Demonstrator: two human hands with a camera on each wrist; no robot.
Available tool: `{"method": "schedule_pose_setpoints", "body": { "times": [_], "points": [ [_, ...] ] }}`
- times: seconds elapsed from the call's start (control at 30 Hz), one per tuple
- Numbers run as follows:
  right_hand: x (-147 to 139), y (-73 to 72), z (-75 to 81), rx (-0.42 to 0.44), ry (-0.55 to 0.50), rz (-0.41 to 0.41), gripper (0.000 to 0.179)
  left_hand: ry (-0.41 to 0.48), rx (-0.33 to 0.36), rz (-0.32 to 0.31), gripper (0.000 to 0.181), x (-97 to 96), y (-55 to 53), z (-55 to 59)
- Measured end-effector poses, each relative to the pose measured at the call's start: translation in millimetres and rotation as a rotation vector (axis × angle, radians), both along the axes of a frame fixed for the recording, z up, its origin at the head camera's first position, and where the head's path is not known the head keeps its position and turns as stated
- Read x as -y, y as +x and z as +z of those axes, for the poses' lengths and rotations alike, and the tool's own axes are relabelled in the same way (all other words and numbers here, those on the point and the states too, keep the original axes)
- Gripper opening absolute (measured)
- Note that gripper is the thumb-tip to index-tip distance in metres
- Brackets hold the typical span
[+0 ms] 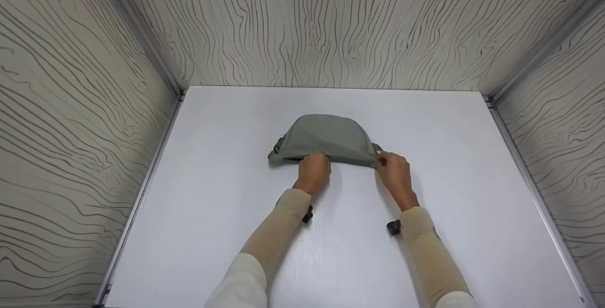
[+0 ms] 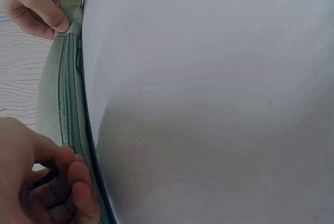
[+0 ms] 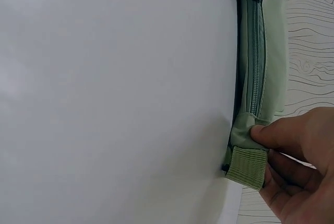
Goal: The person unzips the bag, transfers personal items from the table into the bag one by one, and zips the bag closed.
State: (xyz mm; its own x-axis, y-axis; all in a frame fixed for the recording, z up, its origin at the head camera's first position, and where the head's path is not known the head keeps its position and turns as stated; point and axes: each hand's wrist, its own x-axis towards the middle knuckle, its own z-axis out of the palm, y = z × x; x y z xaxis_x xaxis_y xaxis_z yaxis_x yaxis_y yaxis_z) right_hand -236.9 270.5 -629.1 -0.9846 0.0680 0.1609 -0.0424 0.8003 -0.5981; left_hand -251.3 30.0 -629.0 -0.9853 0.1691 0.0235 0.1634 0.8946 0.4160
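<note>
A grey-green waist bag (image 1: 328, 133) lies on the white table with its zipped edge towards me. My left hand (image 1: 315, 172) is at the middle of that edge, fingers curled, pinching the black zipper pull (image 2: 44, 178). Between the hands the zipper teeth (image 3: 255, 59) are meshed; left of my left hand a dark gap shows along the edge. At the bag's right end, my right hand (image 1: 396, 172) pinches the fabric corner between thumb and fingers, beside the ribbed webbing strap (image 3: 247, 167). The bag's inside is hidden.
A black buckle (image 1: 279, 146) sits at the bag's left end. The white table (image 1: 227, 232) is bordered by metal rails, with wood-grain patterned panels (image 1: 312, 29) behind and at both sides. Each wrist wears a small black camera (image 1: 393, 227).
</note>
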Motion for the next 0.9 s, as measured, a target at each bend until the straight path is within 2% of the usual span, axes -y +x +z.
{"method": "schedule_pose_setpoints", "body": {
  "times": [0.33, 0.7, 0.9],
  "points": [
    [0.6, 0.7, 1.2, -0.013, -0.019, -0.009, 0.013, 0.003, 0.023, -0.001, 0.026, 1.0, 0.0, 1.8],
    [-0.1, 0.6, 0.4, -0.014, -0.026, -0.016, 0.013, 0.033, -0.018, -0.008, 0.03, 4.3, -0.1, -1.2],
    [-0.2, -0.2, 0.1, -0.049, -0.023, -0.007, 0.014, 0.069, -0.048, -0.031, 0.034, 6.7, 2.4, -1.8]
  ]
}}
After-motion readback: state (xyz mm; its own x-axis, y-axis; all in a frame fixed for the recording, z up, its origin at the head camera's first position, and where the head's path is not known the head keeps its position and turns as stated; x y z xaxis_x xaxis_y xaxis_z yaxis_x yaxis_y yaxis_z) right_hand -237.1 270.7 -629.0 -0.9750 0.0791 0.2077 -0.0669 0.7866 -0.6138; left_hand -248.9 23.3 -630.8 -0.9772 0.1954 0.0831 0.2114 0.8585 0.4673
